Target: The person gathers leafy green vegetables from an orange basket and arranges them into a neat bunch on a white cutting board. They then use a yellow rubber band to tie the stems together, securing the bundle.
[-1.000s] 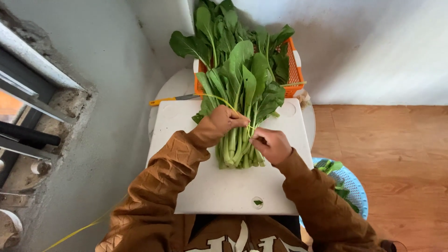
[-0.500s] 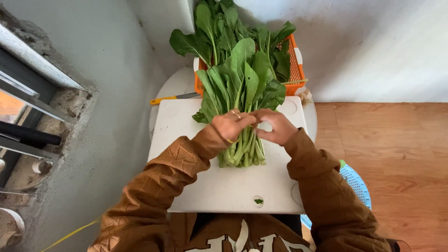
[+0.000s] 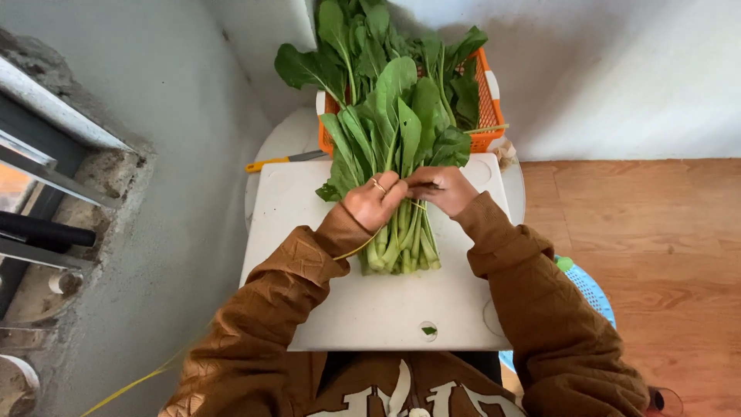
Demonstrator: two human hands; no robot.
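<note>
No package, label, sign or screen shows anywhere in this view — nothing boxed, wrapped, printed or lit lies near either hand.

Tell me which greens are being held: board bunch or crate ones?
The board bunch: both hands grip its stems on the white board. The crate greens lie untouched behind.
</note>
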